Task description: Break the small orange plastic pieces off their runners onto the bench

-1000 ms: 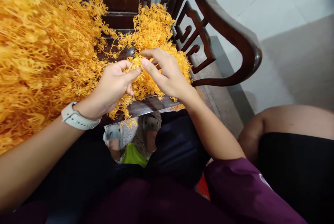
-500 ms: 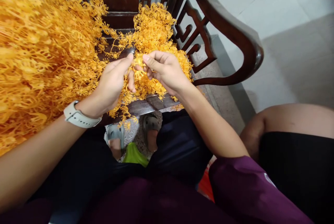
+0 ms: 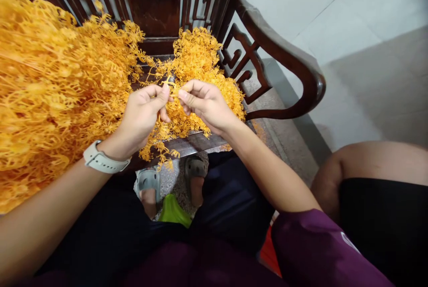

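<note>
Over the seat of a dark carved wooden bench point(image 3: 189, 143), an orange plastic sprig point(image 3: 168, 83) is pinched between thumb and forefinger of both the left hand point(image 3: 142, 115) and the right hand point(image 3: 207, 104), whose fingertips nearly meet. A smaller pile of sprigs point(image 3: 200, 55) is seen just behind the hands, and a far larger heap point(image 3: 50, 91) is banked to the left. A pale smartwatch point(image 3: 100, 161) is worn on the left wrist. A white mark point(image 3: 346, 239) on the purple sleeve point(image 3: 310, 244), possibly a logo, cannot be read.
</note>
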### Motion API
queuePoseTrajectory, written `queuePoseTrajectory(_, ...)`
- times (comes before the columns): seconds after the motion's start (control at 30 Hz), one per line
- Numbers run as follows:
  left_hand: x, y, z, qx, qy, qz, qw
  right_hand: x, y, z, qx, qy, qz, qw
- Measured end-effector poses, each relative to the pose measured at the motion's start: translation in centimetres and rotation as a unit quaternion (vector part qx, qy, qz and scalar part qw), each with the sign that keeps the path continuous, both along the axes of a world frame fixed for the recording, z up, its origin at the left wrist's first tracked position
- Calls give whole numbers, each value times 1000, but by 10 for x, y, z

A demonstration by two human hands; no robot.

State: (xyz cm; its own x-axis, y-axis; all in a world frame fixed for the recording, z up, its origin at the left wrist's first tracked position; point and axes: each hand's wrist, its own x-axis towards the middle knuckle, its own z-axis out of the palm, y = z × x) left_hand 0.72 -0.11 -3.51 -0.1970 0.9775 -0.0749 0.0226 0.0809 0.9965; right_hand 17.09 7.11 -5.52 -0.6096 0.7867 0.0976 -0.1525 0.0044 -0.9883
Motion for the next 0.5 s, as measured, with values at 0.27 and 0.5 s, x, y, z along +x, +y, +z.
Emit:
queuePoseTrajectory(0.27, -38, 14, 18, 60, -3, 116, 991, 12, -8, 14, 18, 32, 133, 990)
queuePoseTrajectory(0.5, -45, 11, 11, 16, -69, 34, 997, 31, 14, 12, 99, -48, -50, 993)
